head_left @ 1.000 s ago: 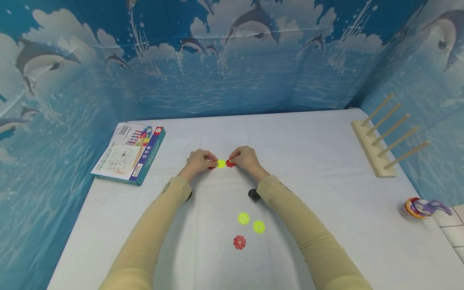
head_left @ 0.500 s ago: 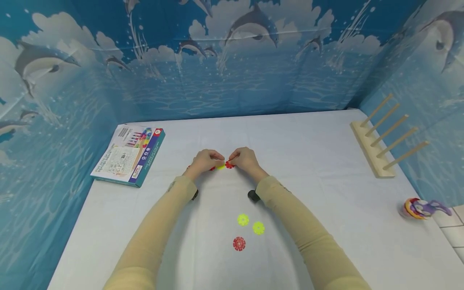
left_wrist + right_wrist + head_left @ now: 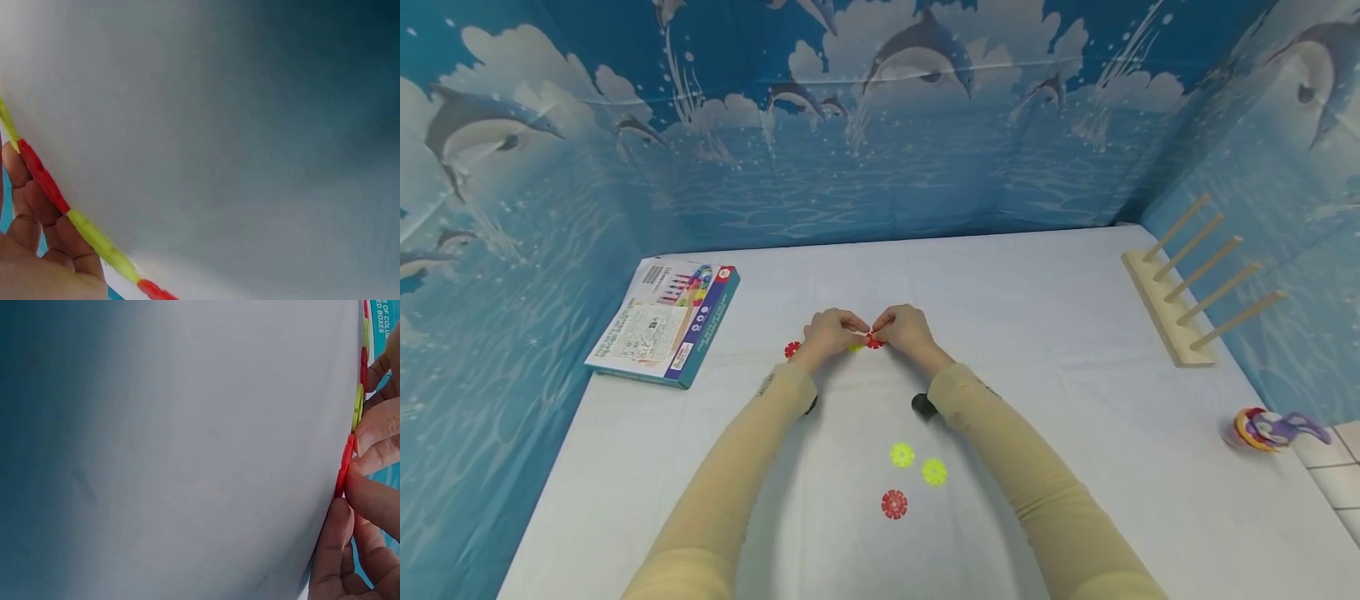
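Note:
A row of toothed plastic snowflake discs, alternating red and yellow, joins edge to edge. My left hand (image 3: 831, 333) holds this row, its fingers lying along a red disc (image 3: 42, 175) and a yellow disc (image 3: 103, 245). At the row's right end, my right hand (image 3: 369, 537) pinches a red disc (image 3: 344, 469). It meets the adjoining yellow disc (image 3: 358, 407) edge to edge; whether their slots are fully engaged I cannot tell. The fingertips of both hands nearly touch there. Another red disc (image 3: 792, 350) shows left of my left hand, which hides the middle of the row.
Two loose yellow discs (image 3: 902, 455) and one red disc (image 3: 894, 504) lie nearer me on the white table (image 3: 1037, 400). A printed box (image 3: 662, 321) is at left, a wooden peg stand (image 3: 1168, 308) at right. A purple-and-yellow toy (image 3: 1262, 429) stands near the right edge.
My left hand has slid right along the row toward my right hand, uncovering a red disc at the left. The right hand has stayed almost in place with its red disc.

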The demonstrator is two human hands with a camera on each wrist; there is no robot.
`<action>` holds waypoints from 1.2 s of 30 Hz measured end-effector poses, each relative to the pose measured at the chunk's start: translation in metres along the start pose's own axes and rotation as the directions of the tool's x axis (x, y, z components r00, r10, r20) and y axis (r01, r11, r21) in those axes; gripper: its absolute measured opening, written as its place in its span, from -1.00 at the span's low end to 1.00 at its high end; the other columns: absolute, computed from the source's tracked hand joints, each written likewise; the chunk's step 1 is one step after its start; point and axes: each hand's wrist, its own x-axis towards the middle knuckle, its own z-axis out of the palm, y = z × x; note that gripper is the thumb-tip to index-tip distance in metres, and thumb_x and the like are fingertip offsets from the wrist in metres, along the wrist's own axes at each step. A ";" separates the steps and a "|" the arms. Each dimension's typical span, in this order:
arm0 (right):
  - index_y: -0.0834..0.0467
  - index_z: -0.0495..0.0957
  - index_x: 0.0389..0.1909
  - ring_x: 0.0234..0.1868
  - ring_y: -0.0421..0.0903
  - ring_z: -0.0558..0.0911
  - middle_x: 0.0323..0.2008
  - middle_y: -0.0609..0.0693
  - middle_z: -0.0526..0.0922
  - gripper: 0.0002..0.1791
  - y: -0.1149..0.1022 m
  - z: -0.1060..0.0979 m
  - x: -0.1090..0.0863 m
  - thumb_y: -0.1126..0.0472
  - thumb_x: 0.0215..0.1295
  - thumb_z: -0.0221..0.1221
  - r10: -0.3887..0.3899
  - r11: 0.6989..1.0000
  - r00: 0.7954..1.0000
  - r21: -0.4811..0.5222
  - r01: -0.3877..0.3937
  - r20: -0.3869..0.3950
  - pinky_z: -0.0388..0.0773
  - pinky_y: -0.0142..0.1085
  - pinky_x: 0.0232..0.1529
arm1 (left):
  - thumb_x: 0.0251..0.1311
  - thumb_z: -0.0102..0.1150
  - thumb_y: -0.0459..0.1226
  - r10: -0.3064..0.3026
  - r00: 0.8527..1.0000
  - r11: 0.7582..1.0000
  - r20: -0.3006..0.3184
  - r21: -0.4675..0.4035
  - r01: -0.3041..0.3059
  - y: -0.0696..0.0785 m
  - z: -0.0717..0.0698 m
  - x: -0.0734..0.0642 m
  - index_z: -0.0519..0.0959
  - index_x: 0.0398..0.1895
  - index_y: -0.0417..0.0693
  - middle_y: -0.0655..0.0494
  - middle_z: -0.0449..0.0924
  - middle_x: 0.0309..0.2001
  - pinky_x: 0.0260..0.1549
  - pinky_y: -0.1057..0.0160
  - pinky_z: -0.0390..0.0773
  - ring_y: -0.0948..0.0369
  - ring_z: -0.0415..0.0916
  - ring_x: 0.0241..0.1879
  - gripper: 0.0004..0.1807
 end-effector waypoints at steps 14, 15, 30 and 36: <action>0.19 0.67 -0.09 -0.13 -0.06 0.59 -0.11 0.09 0.69 -0.77 0.005 -0.006 -0.002 0.17 0.30 0.25 0.078 0.995 0.993 0.055 -0.083 0.087 0.55 -0.26 -0.05 | 0.17 0.36 -0.19 -0.020 1.000 0.999 0.010 -0.027 0.021 0.001 0.005 -0.001 0.74 -0.15 0.04 0.04 0.59 -0.09 0.17 -0.03 0.32 0.08 0.41 0.02 -0.80; 0.18 0.66 -0.06 -0.12 -0.06 0.60 -0.08 0.09 0.68 -0.75 0.005 -0.009 -0.003 0.17 0.31 0.24 0.085 0.993 0.991 0.072 -0.092 0.104 0.56 -0.26 -0.02 | 0.17 0.36 -0.20 -0.020 1.000 0.999 0.011 -0.034 0.021 0.001 0.005 -0.001 0.74 -0.14 0.03 0.03 0.58 -0.09 0.13 0.00 0.36 0.09 0.41 0.01 -0.80; 0.19 0.49 0.21 0.13 0.05 0.61 0.09 0.14 0.60 -0.52 0.039 -0.100 -0.064 0.05 0.36 0.18 0.032 0.980 0.951 0.178 -0.091 0.309 0.43 -0.05 0.27 | 0.20 0.33 -0.23 -0.046 0.999 0.994 0.026 -0.103 0.049 0.005 -0.002 -0.004 0.72 -0.13 -0.01 0.00 0.52 -0.01 0.14 0.06 0.42 0.07 0.36 0.07 -0.81; 0.19 0.48 0.21 0.08 0.03 0.61 0.09 0.16 0.61 -0.44 0.072 -0.118 -0.101 -0.06 0.31 0.24 0.030 0.974 0.945 0.201 -0.100 0.326 0.41 0.00 0.26 | 0.21 0.32 -0.23 -0.049 0.998 0.993 0.040 -0.102 0.053 0.006 -0.001 -0.005 0.71 -0.12 -0.02 -0.01 0.52 0.00 0.17 0.03 0.39 0.06 0.34 0.09 -0.81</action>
